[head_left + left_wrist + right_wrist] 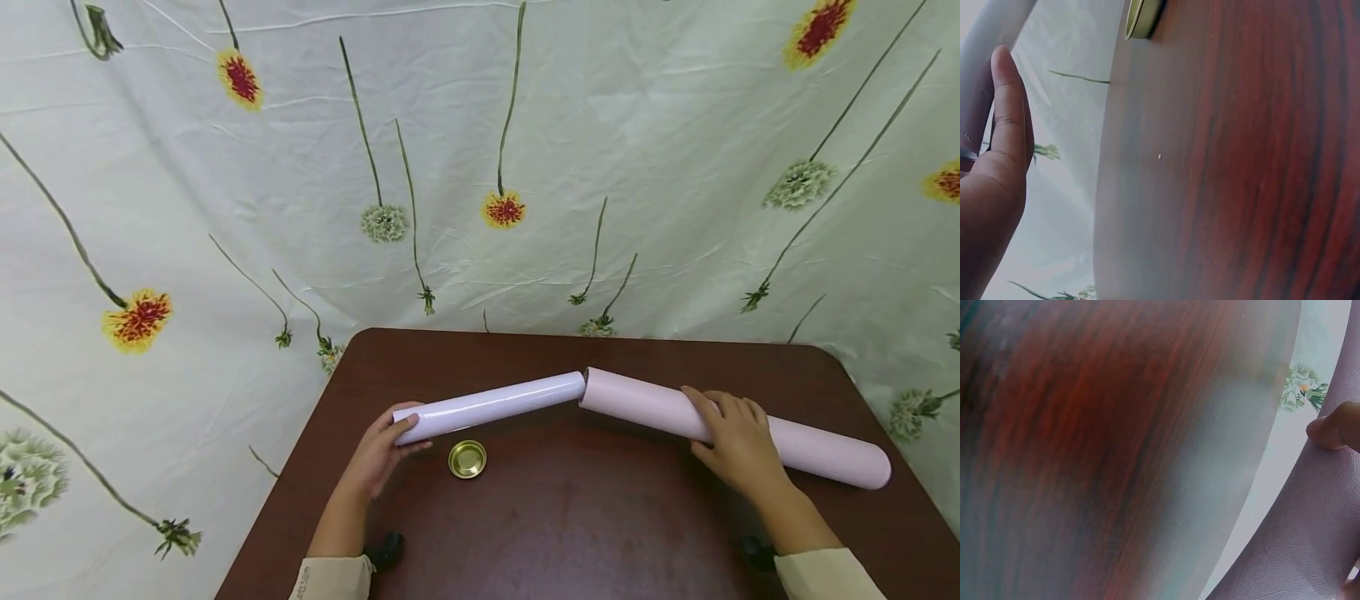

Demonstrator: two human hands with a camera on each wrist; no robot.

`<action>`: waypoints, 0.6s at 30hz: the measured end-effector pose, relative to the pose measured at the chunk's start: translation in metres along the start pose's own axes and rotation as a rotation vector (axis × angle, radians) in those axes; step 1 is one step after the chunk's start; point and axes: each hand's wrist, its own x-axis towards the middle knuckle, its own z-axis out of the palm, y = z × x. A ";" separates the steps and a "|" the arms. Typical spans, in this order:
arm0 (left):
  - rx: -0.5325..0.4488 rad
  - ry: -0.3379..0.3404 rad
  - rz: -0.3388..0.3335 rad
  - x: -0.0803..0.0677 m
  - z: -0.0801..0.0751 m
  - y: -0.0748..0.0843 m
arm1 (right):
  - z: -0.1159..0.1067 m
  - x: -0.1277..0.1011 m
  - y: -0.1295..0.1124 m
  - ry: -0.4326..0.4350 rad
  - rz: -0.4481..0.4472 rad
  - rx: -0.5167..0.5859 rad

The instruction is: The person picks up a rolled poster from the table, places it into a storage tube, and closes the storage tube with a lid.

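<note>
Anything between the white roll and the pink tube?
Nothing visible. In the head view, white roll and pink tube sit end to end; can't tell if touching. The gold cap is off to the side, on the table.

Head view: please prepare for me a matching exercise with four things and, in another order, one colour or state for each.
1. White roll
2. Pink tube
3. Round gold object
4. Table

A. dark reddish brown
B. held by the right hand
C. lies unheld near the left hand
D. held by the left hand

Pairs: 1-D, 2-B, 3-C, 4-A
</note>
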 end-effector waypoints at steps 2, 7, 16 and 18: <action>0.001 0.000 -0.001 -0.001 0.001 0.000 | 0.000 0.000 -0.001 0.001 -0.004 -0.001; -0.003 -0.005 -0.009 -0.001 0.002 -0.001 | 0.001 -0.001 -0.002 0.005 -0.011 0.000; 0.039 -0.036 -0.030 -0.001 0.001 -0.001 | 0.004 -0.002 -0.003 0.025 -0.030 0.007; 0.040 -0.041 -0.027 -0.001 0.001 -0.001 | 0.005 -0.002 -0.003 0.025 -0.033 0.003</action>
